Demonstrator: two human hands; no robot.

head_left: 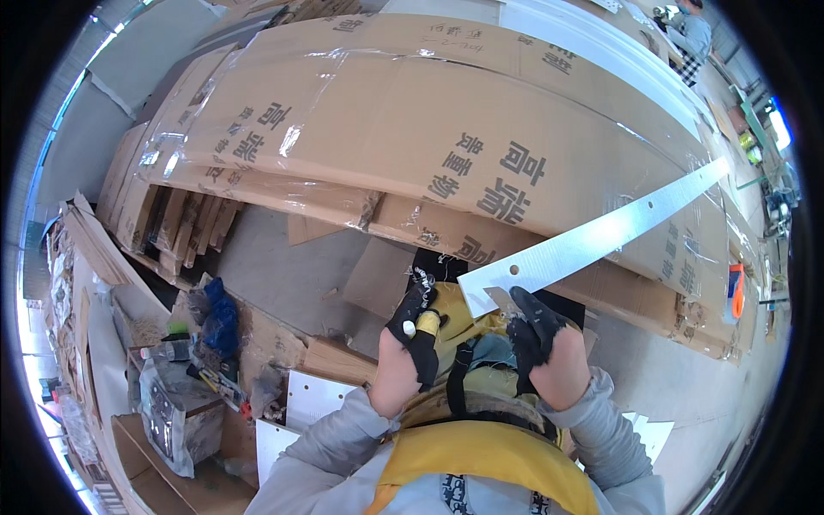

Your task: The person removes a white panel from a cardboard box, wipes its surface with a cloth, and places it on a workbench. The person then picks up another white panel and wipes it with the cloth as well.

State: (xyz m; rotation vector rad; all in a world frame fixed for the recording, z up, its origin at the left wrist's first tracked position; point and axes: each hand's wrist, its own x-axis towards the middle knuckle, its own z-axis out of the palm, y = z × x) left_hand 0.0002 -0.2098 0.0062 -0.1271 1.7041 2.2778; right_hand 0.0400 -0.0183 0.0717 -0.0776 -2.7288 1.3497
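My left hand point(417, 343), in a worn black glove with bare fingertips or holes, is closed round a small yellow cylinder point(428, 321) with a white end; its exact kind does not show. My right hand point(542, 343), gloved in black too, grips the near end of a long white strip panel point(592, 240). The panel has several round holes along it and a notch cut near my thumb. It slants up and to the right, over the edge of a large wrapped carton point(378, 112). My yellow apron point(481, 455) lies below both hands.
An orange and white tool point(736, 293) rests on the carton's right end. Wooden strips point(184, 227) show under its left side. At lower left stand an open cardboard box point(163, 468), a blue plastic bag point(221, 318) and white drilled panels point(313, 399). Another person point(691, 39) works far right.
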